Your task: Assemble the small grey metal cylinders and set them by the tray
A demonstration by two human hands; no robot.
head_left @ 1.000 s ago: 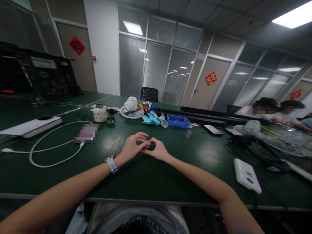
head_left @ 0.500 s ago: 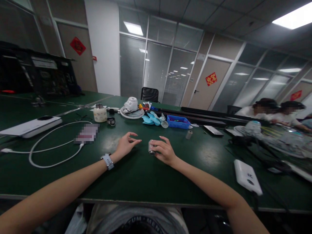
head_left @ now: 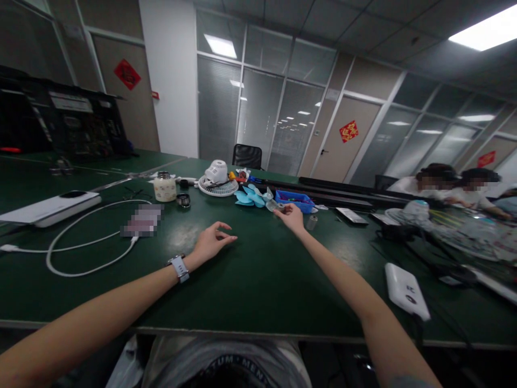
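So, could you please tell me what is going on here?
Over a green table, a person's right hand is at the near edge of the tray; whether it holds anything is unclear. The left hand is empty, half open. A cylinder is just right of the right hand, and blue blades lie left of the tray.
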